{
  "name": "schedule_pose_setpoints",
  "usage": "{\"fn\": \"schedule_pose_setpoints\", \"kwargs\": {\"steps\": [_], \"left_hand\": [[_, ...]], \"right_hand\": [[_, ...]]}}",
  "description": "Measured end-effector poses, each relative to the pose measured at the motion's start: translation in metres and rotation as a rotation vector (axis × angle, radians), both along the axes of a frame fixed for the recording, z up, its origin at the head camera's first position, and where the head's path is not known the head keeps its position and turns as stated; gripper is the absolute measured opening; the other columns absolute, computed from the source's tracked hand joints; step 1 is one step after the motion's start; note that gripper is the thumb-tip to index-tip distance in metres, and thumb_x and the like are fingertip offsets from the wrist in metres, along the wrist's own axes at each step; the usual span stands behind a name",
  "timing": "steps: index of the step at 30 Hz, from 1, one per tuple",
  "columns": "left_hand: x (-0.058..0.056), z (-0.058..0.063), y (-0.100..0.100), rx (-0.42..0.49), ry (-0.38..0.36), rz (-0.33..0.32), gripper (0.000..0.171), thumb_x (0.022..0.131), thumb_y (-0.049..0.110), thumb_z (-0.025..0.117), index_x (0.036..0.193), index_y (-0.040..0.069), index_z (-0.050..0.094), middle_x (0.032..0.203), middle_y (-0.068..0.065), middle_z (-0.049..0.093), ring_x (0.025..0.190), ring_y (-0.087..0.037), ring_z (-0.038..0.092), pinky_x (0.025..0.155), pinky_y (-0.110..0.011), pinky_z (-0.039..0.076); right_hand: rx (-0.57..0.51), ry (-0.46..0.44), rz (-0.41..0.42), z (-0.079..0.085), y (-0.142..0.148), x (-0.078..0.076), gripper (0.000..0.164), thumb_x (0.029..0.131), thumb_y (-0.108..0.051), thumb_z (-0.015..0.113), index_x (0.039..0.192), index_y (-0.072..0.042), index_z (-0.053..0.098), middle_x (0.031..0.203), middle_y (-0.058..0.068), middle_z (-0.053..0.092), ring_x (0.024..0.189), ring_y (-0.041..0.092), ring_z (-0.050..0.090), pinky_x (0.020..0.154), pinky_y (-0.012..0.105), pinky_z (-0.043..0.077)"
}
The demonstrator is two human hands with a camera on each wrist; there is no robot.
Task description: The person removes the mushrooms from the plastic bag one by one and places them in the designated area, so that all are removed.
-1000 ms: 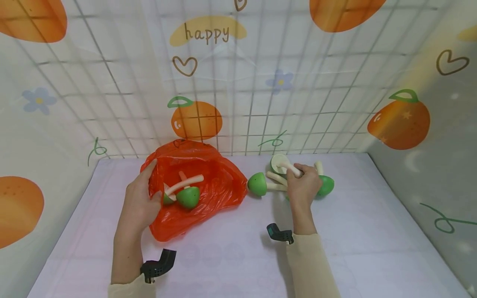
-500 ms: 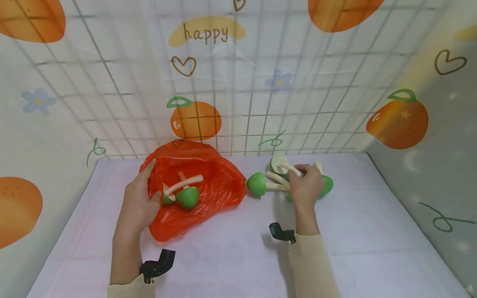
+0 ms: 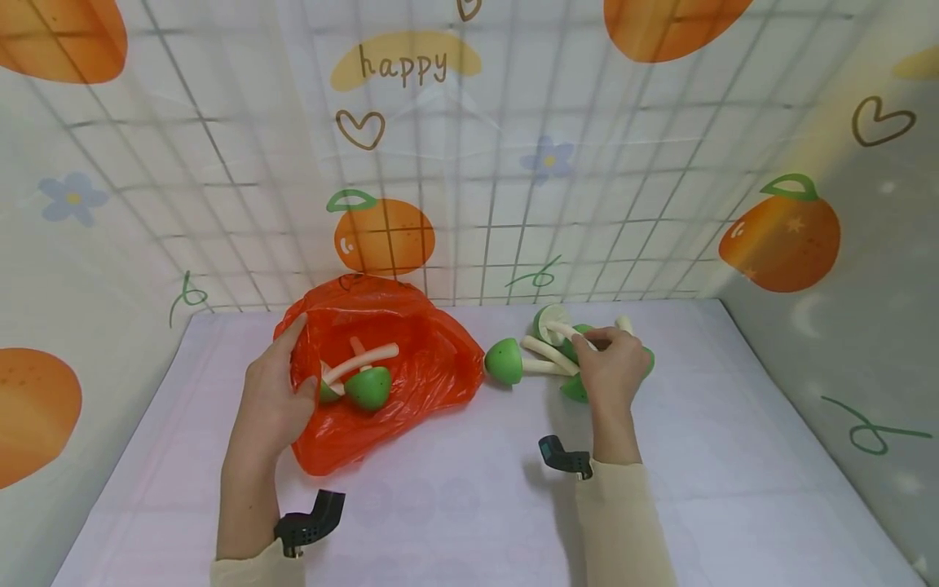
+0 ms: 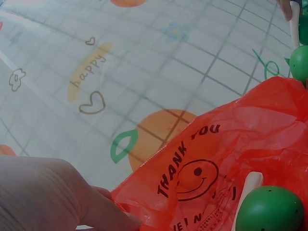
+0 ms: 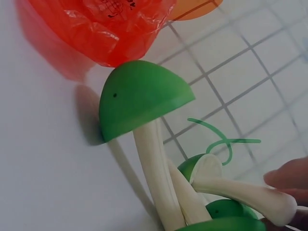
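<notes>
My left hand [image 3: 279, 391] grips the left edge of a red plastic bag [image 3: 440, 367], whose mouth faces me. Inside the bag lie toy mushrooms with green caps [image 3: 369, 389] and pale stems. Over a pile of similar mushrooms to the right, my right hand [image 3: 614, 367] pinches the stem end of one mushroom [image 3: 550, 324]. That stem [image 5: 236, 191] slants toward the fingertips in the right wrist view. Another mushroom [image 3: 504, 362] lies with its cap close to the bag's right tip. The right hand partly hides the pile.
Other mushrooms of the pile show a green cap [image 3: 575, 388] in front and a pale stem [image 3: 623, 324] behind the right hand. A white tabletop [image 3: 440, 514] extends toward me. Behind it hangs a printed curtain [image 3: 469, 187] over a wire grid.
My right hand has shifted slightly to the right, and the pinched mushroom's cap has turned a little. More of the pile's green caps show. The left hand and bag stay put.
</notes>
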State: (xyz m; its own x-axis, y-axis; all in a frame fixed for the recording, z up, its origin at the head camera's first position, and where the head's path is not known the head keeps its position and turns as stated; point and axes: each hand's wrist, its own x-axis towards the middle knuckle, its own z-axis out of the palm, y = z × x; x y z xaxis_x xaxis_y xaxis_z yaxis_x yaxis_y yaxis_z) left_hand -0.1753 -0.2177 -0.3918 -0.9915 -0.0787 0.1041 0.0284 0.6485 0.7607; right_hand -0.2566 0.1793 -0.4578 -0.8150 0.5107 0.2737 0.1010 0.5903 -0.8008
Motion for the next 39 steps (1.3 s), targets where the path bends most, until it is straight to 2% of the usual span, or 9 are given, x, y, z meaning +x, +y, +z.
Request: {"fn": "schedule_pose_setpoints", "kwargs": {"steps": [6,13,19,27,32,34,35,39], "left_hand": [[-0.001,-0.001,0.000,-0.007,0.011,0.004,0.086,0.096,-0.007,0.066,0.168,0.011,0.024,0.165,-0.021,0.037,0.147,-0.045,0.038,0.106,-0.065,0.047],[-0.001,-0.002,0.000,-0.024,0.032,0.001,0.084,0.096,-0.008,0.065,0.167,0.010,0.026,0.164,-0.021,0.038,0.147,-0.045,0.038,0.109,-0.064,0.045],[-0.001,-0.002,-0.001,-0.029,0.027,0.005,0.083,0.096,-0.008,0.065,0.168,0.010,0.026,0.164,-0.021,0.038,0.147,-0.045,0.038,0.110,-0.064,0.044],[-0.001,-0.003,-0.002,-0.035,0.029,0.006,0.082,0.096,-0.008,0.064,0.167,0.009,0.026,0.164,-0.022,0.038,0.148,-0.045,0.038,0.113,-0.064,0.041],[-0.001,-0.003,-0.002,-0.037,0.036,0.005,0.083,0.096,-0.008,0.064,0.167,0.009,0.026,0.164,-0.021,0.038,0.148,-0.045,0.037,0.112,-0.064,0.042],[-0.001,-0.003,-0.002,-0.037,0.040,0.005,0.083,0.096,-0.008,0.064,0.167,0.009,0.026,0.164,-0.022,0.038,0.148,-0.045,0.038,0.112,-0.064,0.042],[-0.001,-0.003,-0.002,-0.037,0.043,0.004,0.083,0.096,-0.008,0.064,0.167,0.009,0.026,0.164,-0.022,0.039,0.148,-0.045,0.038,0.112,-0.064,0.042],[-0.001,-0.004,-0.002,-0.032,0.053,-0.004,0.082,0.096,-0.009,0.064,0.167,0.008,0.027,0.163,-0.022,0.039,0.148,-0.045,0.038,0.111,-0.064,0.042]], "right_hand": [[-0.014,0.021,-0.013,0.004,0.001,0.001,0.022,0.096,-0.015,0.076,0.103,0.006,0.079,0.097,0.025,0.076,0.102,0.041,0.064,0.097,0.053,0.047],[-0.013,0.185,-0.019,0.004,0.002,0.002,0.018,0.095,-0.010,0.077,0.102,0.007,0.078,0.097,0.025,0.075,0.090,0.041,0.069,0.090,0.051,0.052],[-0.039,0.251,0.000,0.010,-0.005,0.002,0.018,0.094,-0.008,0.078,0.106,0.005,0.078,0.105,0.021,0.076,0.097,0.037,0.074,0.090,0.049,0.059],[-0.049,0.295,0.132,0.021,-0.029,0.005,0.019,0.091,-0.005,0.080,0.106,0.006,0.077,0.104,0.020,0.076,0.094,0.035,0.076,0.087,0.044,0.062],[-0.070,0.289,0.225,0.027,-0.047,0.009,0.020,0.090,-0.006,0.081,0.106,0.004,0.078,0.105,0.017,0.077,0.093,0.033,0.077,0.081,0.025,0.061],[-0.082,0.282,0.258,0.028,-0.054,0.010,0.020,0.090,-0.007,0.082,0.106,0.004,0.078,0.105,0.017,0.078,0.093,0.033,0.077,0.081,0.023,0.060],[-0.088,0.278,0.274,0.028,-0.057,0.011,0.020,0.090,-0.006,0.082,0.107,0.004,0.078,0.105,0.017,0.078,0.093,0.033,0.077,0.081,0.024,0.061],[-0.092,0.278,0.334,0.026,-0.069,0.011,0.020,0.089,-0.004,0.082,0.107,0.006,0.077,0.104,0.019,0.077,0.094,0.035,0.076,0.086,0.044,0.063]]}}
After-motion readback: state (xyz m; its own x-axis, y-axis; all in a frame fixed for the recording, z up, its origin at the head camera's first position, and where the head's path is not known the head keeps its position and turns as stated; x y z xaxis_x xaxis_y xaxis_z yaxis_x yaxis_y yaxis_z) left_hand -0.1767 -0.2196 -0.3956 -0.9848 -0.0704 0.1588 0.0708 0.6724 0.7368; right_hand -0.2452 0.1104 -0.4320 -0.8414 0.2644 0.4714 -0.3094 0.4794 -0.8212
